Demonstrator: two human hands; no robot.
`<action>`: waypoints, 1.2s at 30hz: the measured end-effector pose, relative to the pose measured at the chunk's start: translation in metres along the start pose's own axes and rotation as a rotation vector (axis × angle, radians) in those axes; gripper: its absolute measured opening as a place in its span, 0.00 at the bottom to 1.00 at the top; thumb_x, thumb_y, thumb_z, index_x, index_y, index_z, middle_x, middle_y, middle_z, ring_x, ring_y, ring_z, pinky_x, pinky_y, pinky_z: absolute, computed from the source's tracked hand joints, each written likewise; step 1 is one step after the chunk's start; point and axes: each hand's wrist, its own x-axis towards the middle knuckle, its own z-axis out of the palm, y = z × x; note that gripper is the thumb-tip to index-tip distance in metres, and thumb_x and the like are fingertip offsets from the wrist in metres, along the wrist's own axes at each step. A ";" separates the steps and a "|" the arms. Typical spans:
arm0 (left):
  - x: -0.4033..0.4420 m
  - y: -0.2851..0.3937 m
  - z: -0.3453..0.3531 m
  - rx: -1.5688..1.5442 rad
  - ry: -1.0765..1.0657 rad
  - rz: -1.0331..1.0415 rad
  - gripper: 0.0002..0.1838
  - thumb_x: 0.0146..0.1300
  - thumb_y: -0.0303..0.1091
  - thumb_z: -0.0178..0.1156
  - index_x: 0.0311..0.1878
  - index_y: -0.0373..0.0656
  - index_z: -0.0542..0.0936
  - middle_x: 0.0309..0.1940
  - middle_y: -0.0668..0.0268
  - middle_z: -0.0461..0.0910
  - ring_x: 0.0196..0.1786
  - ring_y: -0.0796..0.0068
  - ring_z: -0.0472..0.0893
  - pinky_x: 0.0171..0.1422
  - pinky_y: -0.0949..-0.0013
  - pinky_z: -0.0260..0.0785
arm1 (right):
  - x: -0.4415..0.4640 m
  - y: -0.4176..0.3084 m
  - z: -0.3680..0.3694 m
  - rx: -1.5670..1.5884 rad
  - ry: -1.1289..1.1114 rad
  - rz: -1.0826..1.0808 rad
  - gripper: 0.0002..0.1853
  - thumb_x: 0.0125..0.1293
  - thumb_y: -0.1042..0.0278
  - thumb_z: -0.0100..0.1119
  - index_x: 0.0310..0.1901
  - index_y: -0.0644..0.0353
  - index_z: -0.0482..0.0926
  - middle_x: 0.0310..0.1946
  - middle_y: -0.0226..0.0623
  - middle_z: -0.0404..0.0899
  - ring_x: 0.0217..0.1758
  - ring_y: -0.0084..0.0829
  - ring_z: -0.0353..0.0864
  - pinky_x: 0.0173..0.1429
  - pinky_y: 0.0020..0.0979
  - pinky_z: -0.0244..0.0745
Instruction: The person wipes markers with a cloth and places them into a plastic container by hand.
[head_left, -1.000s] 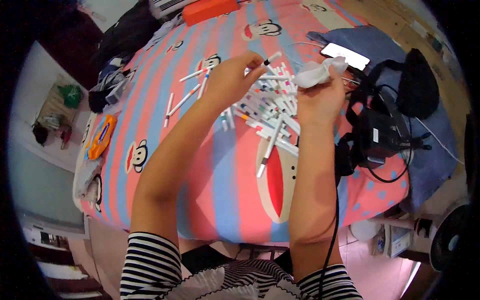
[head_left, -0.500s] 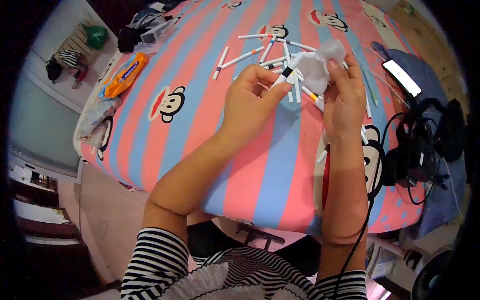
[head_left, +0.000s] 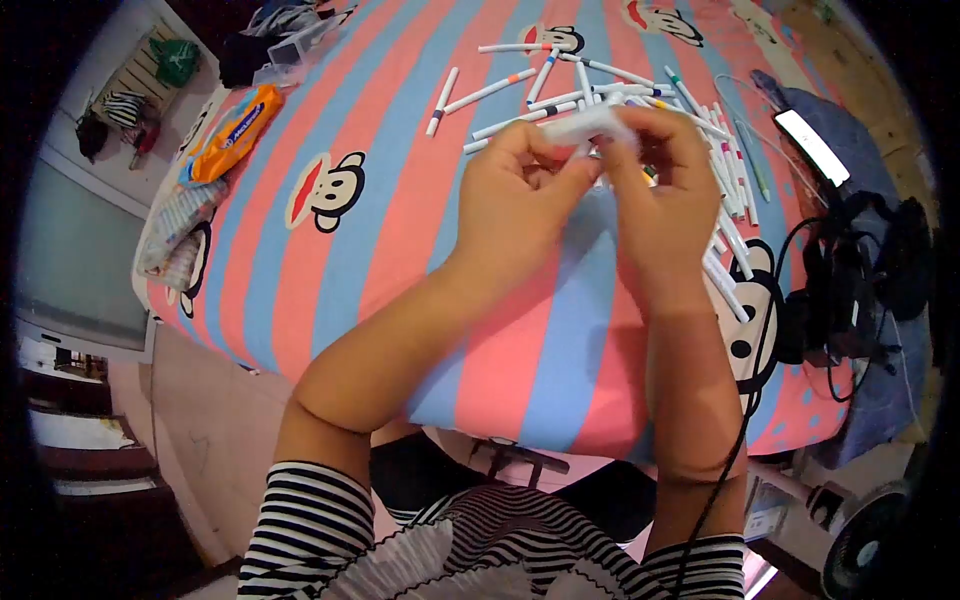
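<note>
Wipe between left hand and right hand, apparently pinched.

The bed before me is the supporting surface; its cover carries pink and blue stripes and printed monkey faces. White markers with coloured bands lie loose on it, several crossing, from the centre to my right. A slim green pen lies beside the right-hand group. Along my left edge I have an orange packet, with a pale patterned bundle adjacent. At my right edge lie a blue cloth and black equipment with cables.
</note>
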 end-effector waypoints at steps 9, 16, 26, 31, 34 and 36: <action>0.003 0.000 -0.007 0.156 -0.019 0.083 0.08 0.59 0.25 0.66 0.36 0.39 0.75 0.29 0.71 0.78 0.28 0.90 0.73 0.29 0.83 0.63 | -0.001 -0.002 0.002 0.053 -0.018 0.086 0.08 0.59 0.75 0.62 0.41 0.61 0.81 0.35 0.29 0.79 0.34 0.19 0.76 0.40 0.23 0.72; 0.003 -0.004 -0.005 0.123 -0.017 0.085 0.08 0.57 0.23 0.66 0.34 0.40 0.74 0.26 0.75 0.75 0.25 0.93 0.68 0.27 0.83 0.59 | 0.006 0.002 -0.003 0.022 0.075 0.108 0.07 0.59 0.73 0.64 0.40 0.60 0.81 0.33 0.28 0.79 0.33 0.20 0.75 0.41 0.24 0.71; -0.002 0.017 -0.005 0.093 -0.024 0.065 0.10 0.59 0.27 0.68 0.36 0.40 0.74 0.29 0.71 0.79 0.26 0.90 0.74 0.28 0.82 0.64 | 0.026 0.006 -0.026 0.508 0.255 0.384 0.14 0.64 0.66 0.64 0.49 0.59 0.76 0.39 0.26 0.79 0.40 0.18 0.78 0.43 0.21 0.72; -0.004 0.016 -0.006 0.109 -0.058 0.144 0.11 0.59 0.29 0.68 0.36 0.41 0.73 0.26 0.68 0.79 0.21 0.89 0.71 0.20 0.82 0.59 | 0.025 0.005 -0.030 0.730 0.114 0.532 0.17 0.65 0.63 0.61 0.53 0.58 0.75 0.43 0.27 0.79 0.44 0.19 0.77 0.45 0.23 0.72; -0.003 0.014 -0.006 0.075 -0.063 0.130 0.11 0.59 0.29 0.68 0.36 0.41 0.74 0.26 0.68 0.79 0.20 0.89 0.71 0.19 0.82 0.59 | 0.025 0.005 -0.033 0.813 0.089 0.612 0.18 0.66 0.63 0.58 0.55 0.58 0.74 0.43 0.28 0.79 0.45 0.21 0.78 0.48 0.25 0.72; -0.003 0.015 -0.005 0.077 -0.062 0.129 0.10 0.60 0.30 0.67 0.36 0.41 0.74 0.26 0.68 0.79 0.20 0.89 0.71 0.19 0.81 0.60 | 0.025 0.005 -0.034 0.852 0.069 0.623 0.16 0.68 0.62 0.57 0.54 0.58 0.73 0.47 0.31 0.77 0.50 0.26 0.76 0.54 0.29 0.70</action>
